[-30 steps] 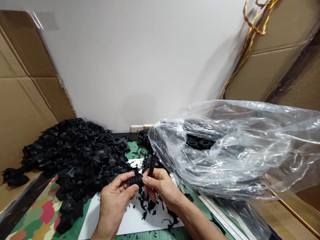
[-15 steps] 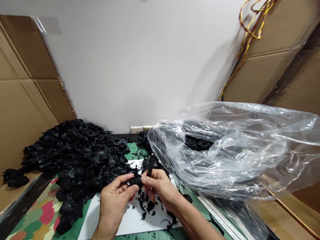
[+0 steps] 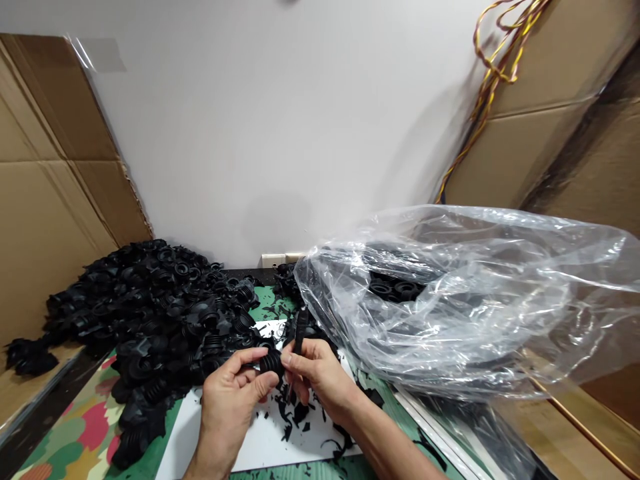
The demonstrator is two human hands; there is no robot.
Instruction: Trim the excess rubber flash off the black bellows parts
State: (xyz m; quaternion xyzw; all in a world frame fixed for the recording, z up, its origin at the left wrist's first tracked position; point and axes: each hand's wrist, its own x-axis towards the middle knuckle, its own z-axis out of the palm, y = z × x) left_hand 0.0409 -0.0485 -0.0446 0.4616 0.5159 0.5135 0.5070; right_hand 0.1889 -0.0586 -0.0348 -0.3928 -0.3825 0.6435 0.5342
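Observation:
My left hand point(image 3: 233, 393) pinches a ribbed black rubber bellows point(image 3: 271, 362) between thumb and fingertips, just above a white sheet point(image 3: 250, 450). In my right hand point(image 3: 317, 373) is a slim black-handled tool point(image 3: 300, 330), held upright like a pen. Its thin, shiny lower end points down beside the bellows; what kind of tip it has I cannot tell. The right thumb and forefinger also touch the bellows' right end. Curled black rubber scraps point(image 3: 300, 413) lie on the sheet below both hands.
A large heap of similar black rubber pieces point(image 3: 165, 300) spreads on the left. On the right, a clear plastic bag point(image 3: 450, 333) holds more bellows. Cardboard point(image 3: 55, 133) stands at both sides, with twisted yellow wires point(image 3: 487, 93) at the upper right. A green mat point(image 3: 273, 303) lies underneath.
Almost nothing differs. Both hands keep their grip in the same place, with the black-handled tool tilted very slightly; the view has shifted a little.

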